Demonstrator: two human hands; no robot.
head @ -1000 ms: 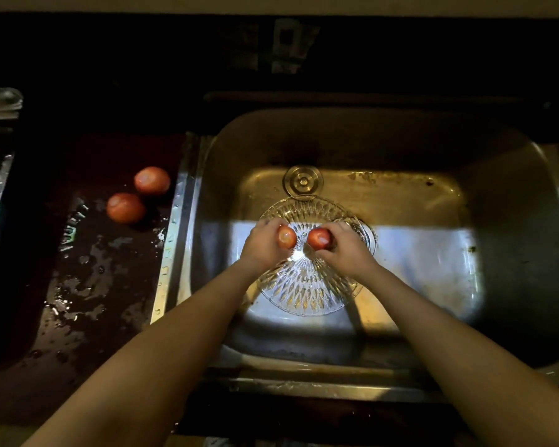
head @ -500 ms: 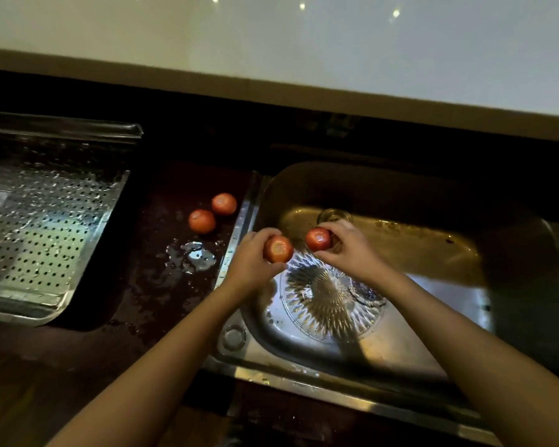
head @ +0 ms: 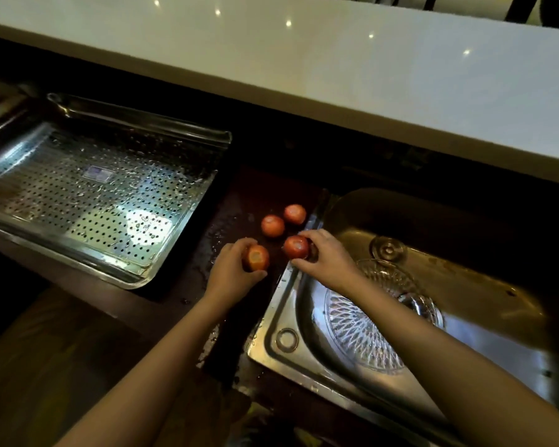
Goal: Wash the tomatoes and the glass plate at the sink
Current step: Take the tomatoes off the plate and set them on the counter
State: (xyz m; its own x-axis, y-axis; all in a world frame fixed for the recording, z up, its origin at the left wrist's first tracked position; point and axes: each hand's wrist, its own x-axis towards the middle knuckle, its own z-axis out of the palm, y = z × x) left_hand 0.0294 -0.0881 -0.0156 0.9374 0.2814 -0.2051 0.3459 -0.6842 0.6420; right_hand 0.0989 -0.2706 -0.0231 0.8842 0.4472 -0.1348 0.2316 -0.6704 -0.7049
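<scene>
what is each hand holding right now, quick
left hand: grips the near-left tomato.
right hand: grips the sink-side tomato.

Left grip (head: 231, 271) is holding a tomato (head: 257, 258) at the wet surface (head: 213, 230), right grip (head: 325, 254) is holding a second tomato (head: 296, 246), two more tomatoes (head: 272, 225) (head: 295, 214) lying just beyond.

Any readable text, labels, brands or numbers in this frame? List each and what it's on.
Nothing can be read anywhere in the view.
Pale rectangular sticker on the perforated metal tray: too blurred to read.
</scene>
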